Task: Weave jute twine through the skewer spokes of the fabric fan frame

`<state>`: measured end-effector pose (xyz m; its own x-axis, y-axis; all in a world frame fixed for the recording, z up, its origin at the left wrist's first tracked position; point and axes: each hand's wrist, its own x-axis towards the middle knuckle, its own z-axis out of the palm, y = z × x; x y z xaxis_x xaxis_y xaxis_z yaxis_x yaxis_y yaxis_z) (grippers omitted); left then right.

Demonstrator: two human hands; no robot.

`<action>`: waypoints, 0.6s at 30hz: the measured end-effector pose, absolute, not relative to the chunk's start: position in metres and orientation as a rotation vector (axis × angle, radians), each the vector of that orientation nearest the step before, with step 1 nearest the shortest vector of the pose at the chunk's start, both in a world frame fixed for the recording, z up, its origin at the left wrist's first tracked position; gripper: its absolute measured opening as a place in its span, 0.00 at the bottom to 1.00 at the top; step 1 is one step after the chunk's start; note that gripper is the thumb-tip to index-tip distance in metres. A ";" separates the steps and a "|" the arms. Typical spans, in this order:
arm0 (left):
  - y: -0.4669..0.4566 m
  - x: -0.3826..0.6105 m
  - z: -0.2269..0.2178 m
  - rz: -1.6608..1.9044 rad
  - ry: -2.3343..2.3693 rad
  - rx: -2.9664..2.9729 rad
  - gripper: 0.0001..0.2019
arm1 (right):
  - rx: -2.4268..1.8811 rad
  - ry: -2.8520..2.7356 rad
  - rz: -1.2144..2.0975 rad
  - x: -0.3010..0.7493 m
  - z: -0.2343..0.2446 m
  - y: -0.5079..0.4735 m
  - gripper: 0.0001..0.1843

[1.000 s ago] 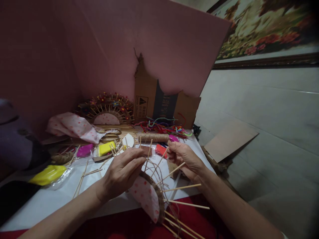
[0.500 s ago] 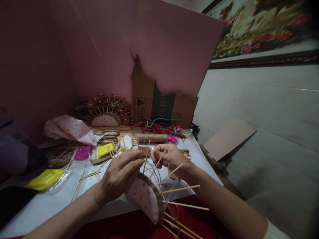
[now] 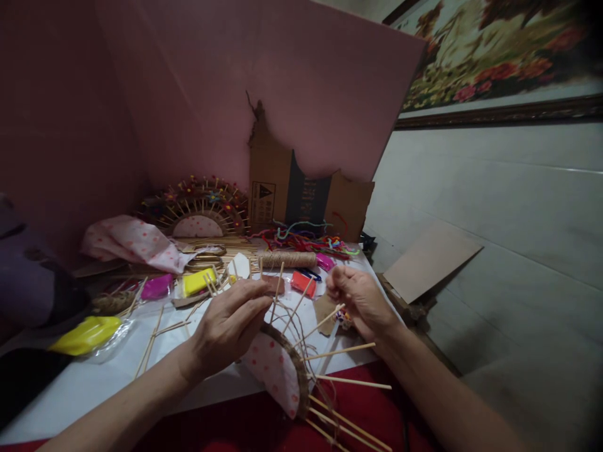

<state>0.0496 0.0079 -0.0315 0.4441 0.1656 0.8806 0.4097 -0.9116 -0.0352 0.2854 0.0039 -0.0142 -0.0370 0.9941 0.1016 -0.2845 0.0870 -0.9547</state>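
A half-round piece (image 3: 276, 370), covered in white cloth with red dots, tilts in front of me. Thin wooden sticks (image 3: 346, 351) fan out from its brown rim. Loose twine (image 3: 298, 323) loops among these sticks. My left hand (image 3: 230, 323) is closed at the upper left of the piece, gripping it by its sticks; the thumb is hidden. To the right, apart from the stick tips, my right hand (image 3: 360, 298) has its fingers pinched together. Whatever lies in that pinch is too thin or hidden to make out.
Behind my hands lie a twine roll (image 3: 288, 260), a red clay packet (image 3: 304, 284), yellow clay (image 3: 198, 282) and scissors (image 3: 207, 257). A similar flower-trimmed half-round piece (image 3: 198, 225) stands at the back, beside torn cardboard (image 3: 271, 182) and colourful pipe cleaners (image 3: 306, 238).
My right hand has moved right, away from the sticks, uncovering the red packet and a scrap of cardboard. My left hand and the half-round piece have barely shifted.
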 end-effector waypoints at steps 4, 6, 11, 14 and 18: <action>0.009 0.050 -0.033 -1.460 -0.497 -2.459 0.12 | -0.816 -0.902 1.139 0.316 -0.005 0.004 0.18; 0.010 0.051 -0.033 -1.471 -0.506 -2.460 0.12 | -0.795 -0.840 1.045 0.331 -0.003 0.005 0.19; 0.008 0.051 -0.030 -1.469 -0.493 -2.482 0.12 | -0.785 -0.769 0.887 0.346 -0.016 0.006 0.20; 0.007 0.051 -0.031 -1.451 -0.499 -2.464 0.11 | -0.810 -0.811 0.853 0.340 -0.029 0.004 0.20; 0.008 0.052 -0.035 -1.449 -0.536 -2.425 0.11 | -0.837 -0.874 0.864 0.329 -0.038 -0.002 0.21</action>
<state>0.0524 0.0078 -0.0345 0.4329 0.1762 0.8841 0.4417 -0.8964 -0.0376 0.3294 -0.0024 -0.0378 0.3743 0.8821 0.2859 -0.2763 0.4004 -0.8737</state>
